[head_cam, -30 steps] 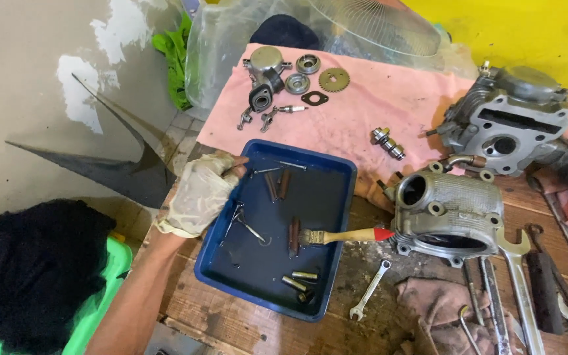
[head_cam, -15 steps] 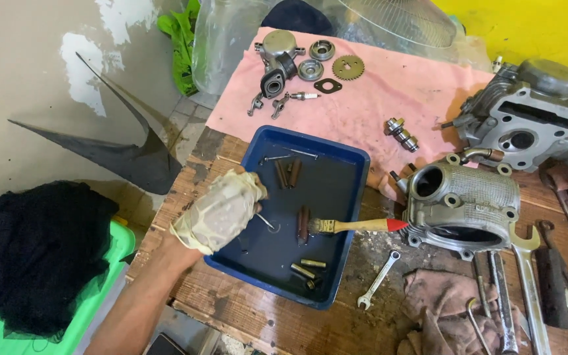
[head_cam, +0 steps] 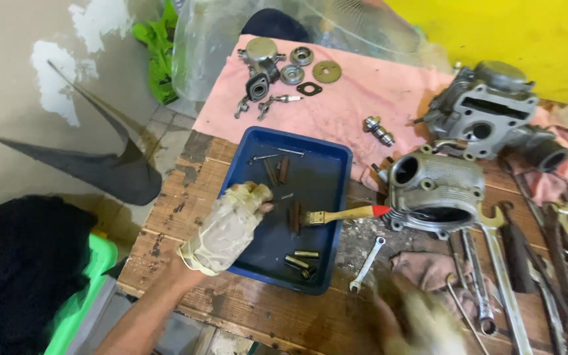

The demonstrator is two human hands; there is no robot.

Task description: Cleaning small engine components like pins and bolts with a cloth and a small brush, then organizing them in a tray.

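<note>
Left hand, gloved, now inside blue tray, fingers curled loosely, grasping nothing. Right hand newly near tray's right corner, blurred; grip indeterminable.

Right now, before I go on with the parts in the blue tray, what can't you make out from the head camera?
- Right hand: motion-blurred and cut off by the bottom edge; whether it grips anything cannot be told.
- Left hand: its glove hides the fingertips' contact in the blue tray.
- Small bolts: too small to tell their type.
- Wrenches: cut off at the right edge.
</note>
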